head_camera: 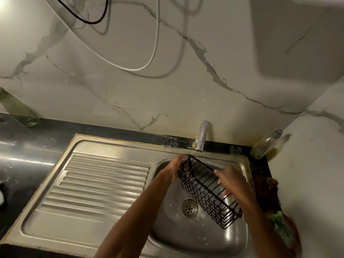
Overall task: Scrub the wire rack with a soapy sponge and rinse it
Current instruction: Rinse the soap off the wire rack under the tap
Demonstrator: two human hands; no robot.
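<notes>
A black wire rack (206, 190) hangs tilted over the steel sink basin (195, 237). Its far end sits just under the tap spout (202, 138), where a thin stream of water falls on it. My left hand (175, 169) grips that far end. My right hand (231, 181) holds the rack's long right side, fingers curled over the top wire. A green scrubber or sponge (281, 226) lies on the dark counter to the right of the basin, blurred.
The ribbed steel drainboard (96, 187) lies left of the basin. A clear bottle (266, 145) stands in the back right corner. The drain (189, 208) sits at the basin's middle. Marble walls close the back and right; cables hang above.
</notes>
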